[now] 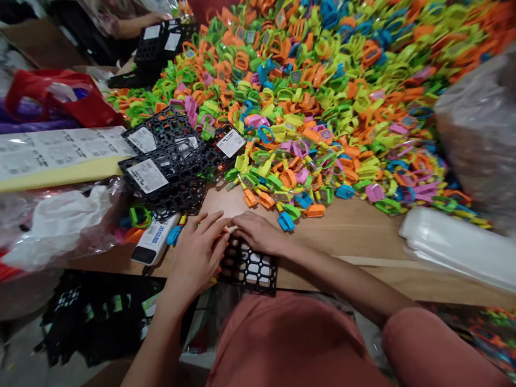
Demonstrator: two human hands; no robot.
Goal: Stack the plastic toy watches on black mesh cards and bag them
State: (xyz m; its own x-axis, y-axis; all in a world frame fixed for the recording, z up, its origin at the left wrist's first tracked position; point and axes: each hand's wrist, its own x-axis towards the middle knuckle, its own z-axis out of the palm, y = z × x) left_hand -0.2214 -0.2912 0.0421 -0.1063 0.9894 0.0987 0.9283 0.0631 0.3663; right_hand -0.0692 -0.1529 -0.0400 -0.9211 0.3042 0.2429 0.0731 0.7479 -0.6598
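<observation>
Seen at lower centre: left hand (197, 252) and right hand (258, 234) cupped low over a black plastic grid panel (242, 263), at the edge of a wooden table (346, 231).

Grip narrow, fingertips almost meeting above the panel's top edge; whether actually holding the panel, impossible to tell. Spread across the upper right of the frame: a heap of bright plastic pieces (302, 102), orange, green, yellow, blue and pink, nearest pieces just beyond the right hand. Just upper left of the hands: labelled black grids (169, 161), overlapping. Beside the left hand: a white printed box (155, 239). Farther left: a clear plastic bag (60, 226). At the upper left: a co-worker's forearm (133, 24).
</observation>
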